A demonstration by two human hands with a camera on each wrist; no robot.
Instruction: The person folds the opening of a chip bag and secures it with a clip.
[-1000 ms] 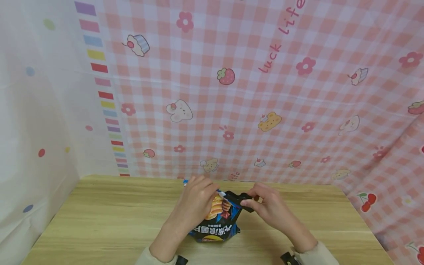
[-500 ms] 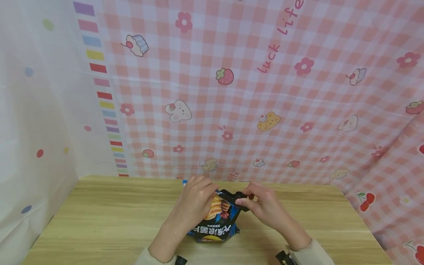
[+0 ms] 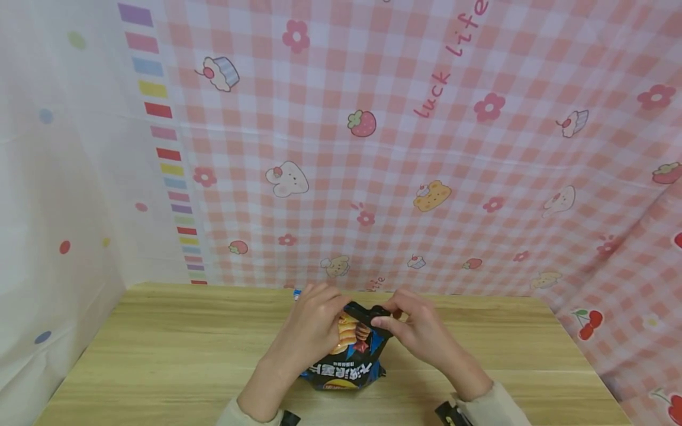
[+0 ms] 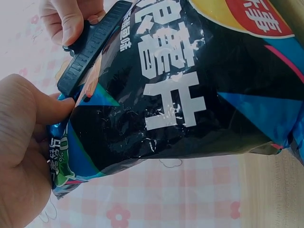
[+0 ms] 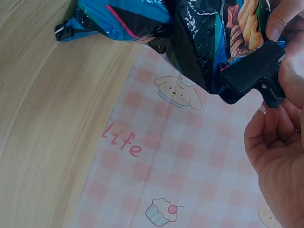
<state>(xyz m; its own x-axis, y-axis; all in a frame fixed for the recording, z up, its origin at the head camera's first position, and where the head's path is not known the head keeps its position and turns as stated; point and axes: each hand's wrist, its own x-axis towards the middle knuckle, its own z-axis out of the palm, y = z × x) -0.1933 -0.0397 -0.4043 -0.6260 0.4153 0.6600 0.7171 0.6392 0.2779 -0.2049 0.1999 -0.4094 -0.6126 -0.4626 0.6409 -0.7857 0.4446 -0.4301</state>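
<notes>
A black and blue chip bag (image 3: pixel 351 361) with pictured wavy chips and white lettering stands on the table between both hands. My left hand (image 3: pixel 311 322) pinches its top edge, thumb on the printed front in the left wrist view. A black clip (image 4: pixel 90 52) lies along the bag's top edge, beside the left thumb. My right hand (image 3: pixel 415 322) grips the clip's handles between thumb and fingers. In the right wrist view the clip (image 5: pixel 254 73) sits over the bag's folded corner, and the bag (image 5: pixel 199 42) rises to it.
The light wooden table (image 3: pixel 186 343) extends on both sides of the bag. A pink checked cloth (image 3: pixel 319 148) hangs behind the table's far edge, with a white dotted cloth (image 3: pixel 64 177) at the left. Cherry-printed cloth (image 3: pixel 639 331) hangs at the right.
My right hand and the clip have moved left, so the clip now covers more of the bag's top edge and reaches near the left hand. The left hand has stayed in place.
</notes>
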